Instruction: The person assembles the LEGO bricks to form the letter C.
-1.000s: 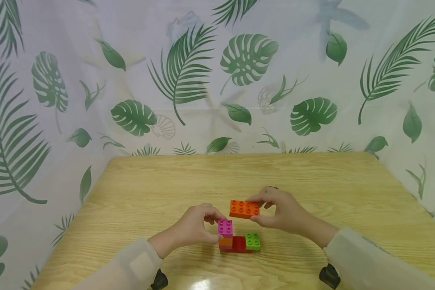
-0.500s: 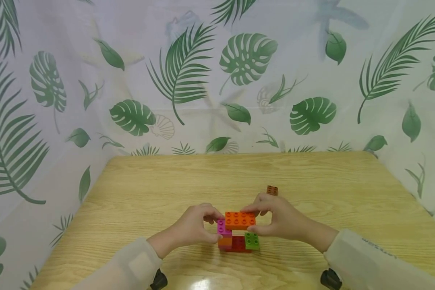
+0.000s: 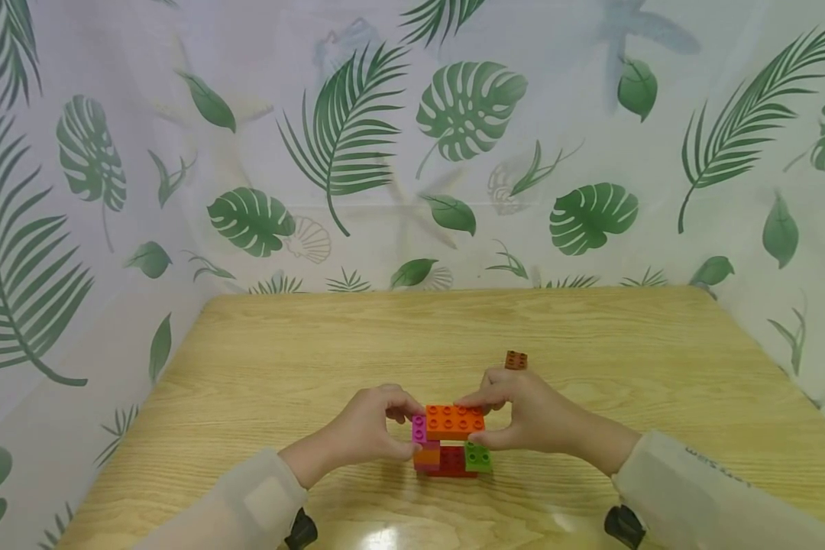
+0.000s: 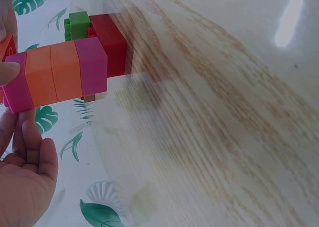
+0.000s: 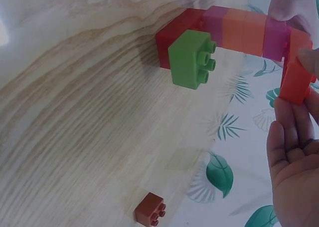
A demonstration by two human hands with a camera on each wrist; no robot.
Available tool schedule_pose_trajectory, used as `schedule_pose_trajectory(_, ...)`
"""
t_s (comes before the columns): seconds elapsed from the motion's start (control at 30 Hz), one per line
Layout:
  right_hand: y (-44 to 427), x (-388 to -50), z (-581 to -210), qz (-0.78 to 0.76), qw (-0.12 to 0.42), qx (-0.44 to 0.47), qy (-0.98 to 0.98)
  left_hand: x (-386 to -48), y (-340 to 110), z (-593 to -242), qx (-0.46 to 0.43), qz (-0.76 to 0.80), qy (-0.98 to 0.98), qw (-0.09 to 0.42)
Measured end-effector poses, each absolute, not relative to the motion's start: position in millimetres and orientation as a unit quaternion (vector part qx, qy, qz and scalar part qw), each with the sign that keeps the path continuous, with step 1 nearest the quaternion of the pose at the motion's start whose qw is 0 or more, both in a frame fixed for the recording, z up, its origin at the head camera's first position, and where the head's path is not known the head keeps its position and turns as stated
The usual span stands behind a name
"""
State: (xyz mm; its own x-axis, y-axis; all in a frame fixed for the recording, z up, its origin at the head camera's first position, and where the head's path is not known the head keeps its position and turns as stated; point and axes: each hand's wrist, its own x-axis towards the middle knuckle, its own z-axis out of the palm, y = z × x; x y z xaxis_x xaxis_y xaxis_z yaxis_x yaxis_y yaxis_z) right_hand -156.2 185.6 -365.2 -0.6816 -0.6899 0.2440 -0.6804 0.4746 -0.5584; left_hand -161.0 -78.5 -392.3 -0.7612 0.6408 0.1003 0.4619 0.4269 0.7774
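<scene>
My left hand [image 3: 360,428] pinches the top magenta brick [image 3: 419,431] of a short tower between thumb and fingers. In the left wrist view, two orange bricks [image 4: 54,71] sit under it, above a lower magenta brick [image 4: 92,65]. That tower stands on one end of a long red brick [image 3: 452,461], with a light green brick [image 3: 477,457] on its other end. My right hand [image 3: 536,412] grips the right end of a long orange brick [image 3: 454,424], level. Its left end lies over part of the top magenta brick, and the rest juts out above the red and green bricks.
A small brown brick [image 3: 516,360] lies by itself on the wooden table [image 3: 316,336], just beyond my right hand. Leaf-patterned cloth [image 3: 385,153] hangs behind and beside the table.
The long orange brick has come down and slightly left in my right hand, onto the top of the tower. The brown brick has come into sight behind that hand. My left hand stays put.
</scene>
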Motion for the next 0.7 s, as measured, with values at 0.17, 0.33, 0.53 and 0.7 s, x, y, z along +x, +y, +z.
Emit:
schedule_pose_trajectory(0.17, 182.5, -155.1, -358.9, -0.310, 0.020, -0.392, 0.866, -160.9, -78.8, -391.7, 0.330, 0.420, 0.839, 0.104)
schedule_pose_trajectory(0.33, 179.3, -154.1, -351.7, -0.292, 0.025, -0.393, 0.872, -161.2, -78.4, -391.7, 0.332, 0.419, 0.839, 0.102)
schedule_pose_trajectory(0.53, 177.5, -153.8, -349.2, -0.283, 0.032, -0.391, 0.875, -161.1, -78.2, -391.7, 0.333, 0.417, 0.840, 0.101)
schedule_pose_trajectory(0.7, 177.3, -153.4, -351.0, -0.270, 0.030, -0.392, 0.879, -160.5, -78.7, -391.7, 0.331, 0.419, 0.839, 0.103)
